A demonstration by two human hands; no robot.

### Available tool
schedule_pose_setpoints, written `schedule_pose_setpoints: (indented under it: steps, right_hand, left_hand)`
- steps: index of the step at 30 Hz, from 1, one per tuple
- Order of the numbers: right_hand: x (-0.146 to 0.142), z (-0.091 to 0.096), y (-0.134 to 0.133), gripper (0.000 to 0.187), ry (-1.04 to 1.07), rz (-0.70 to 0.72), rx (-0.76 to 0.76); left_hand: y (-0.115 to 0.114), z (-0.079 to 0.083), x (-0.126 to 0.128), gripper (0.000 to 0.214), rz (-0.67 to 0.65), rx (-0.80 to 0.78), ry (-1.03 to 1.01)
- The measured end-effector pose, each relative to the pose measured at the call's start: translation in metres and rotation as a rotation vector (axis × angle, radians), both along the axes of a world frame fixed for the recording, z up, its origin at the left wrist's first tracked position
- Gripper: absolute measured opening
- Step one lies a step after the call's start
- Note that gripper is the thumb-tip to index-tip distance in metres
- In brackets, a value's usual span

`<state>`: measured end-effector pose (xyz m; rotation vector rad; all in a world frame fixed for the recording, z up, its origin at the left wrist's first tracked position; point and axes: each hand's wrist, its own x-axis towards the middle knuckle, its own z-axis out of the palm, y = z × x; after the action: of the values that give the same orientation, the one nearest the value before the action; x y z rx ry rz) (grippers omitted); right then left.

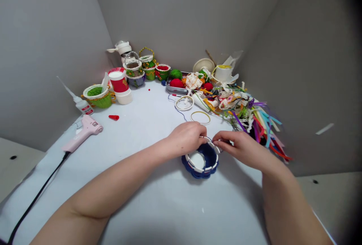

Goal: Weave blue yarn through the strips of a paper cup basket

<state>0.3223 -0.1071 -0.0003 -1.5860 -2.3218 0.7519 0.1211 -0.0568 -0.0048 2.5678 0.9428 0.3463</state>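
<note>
A small blue woven basket (201, 162) with white upright strips round its rim sits on the white table in front of me. My left hand (185, 137) is closed on the basket's far rim, fingers pinched at a thin strand there. My right hand (240, 147) pinches the same rim from the right side. What passes between the fingertips is too thin to name for sure.
A pink glue gun (83, 131) with a black cord lies at left, near a glue bottle (80, 103) and a red cap (114, 117). Decorated cups (98, 96) line the back. Rings (200, 117) and a pile of coloured ribbons (249, 114) lie at right.
</note>
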Motion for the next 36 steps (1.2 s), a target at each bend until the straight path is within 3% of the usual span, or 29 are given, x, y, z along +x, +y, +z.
schedule_pose_setpoints:
  steps: [5, 12, 17, 20, 27, 36]
  right_hand:
    - [0.003, 0.009, -0.007, 0.026, 0.009, -0.040, 0.041]
    - [-0.020, 0.009, -0.014, 0.025, 0.002, -0.117, 0.144]
    - [-0.031, 0.007, -0.018, 0.024, -0.196, -0.127, 0.363]
    - [-0.035, 0.006, -0.019, 0.023, -0.286, -0.071, 0.420]
    - [-0.023, 0.010, -0.020, 0.021, -0.192, 0.163, 0.315]
    - [0.014, 0.015, -0.016, 0.024, -0.057, 0.055, 0.185]
  left_hand:
    - [0.001, -0.003, 0.000, 0.022, 0.013, -0.044, 0.018]
    - [-0.003, 0.000, 0.005, 0.029, 0.022, -0.017, 0.065]
    - [-0.003, -0.001, 0.007, 0.027, 0.020, 0.018, 0.057]
    - [-0.003, -0.002, 0.007, 0.025, 0.015, 0.028, 0.062]
    - [-0.002, -0.001, 0.008, 0.025, 0.020, -0.006, 0.071]
    - [-0.001, -0.001, 0.006, 0.030, 0.028, -0.036, 0.071]
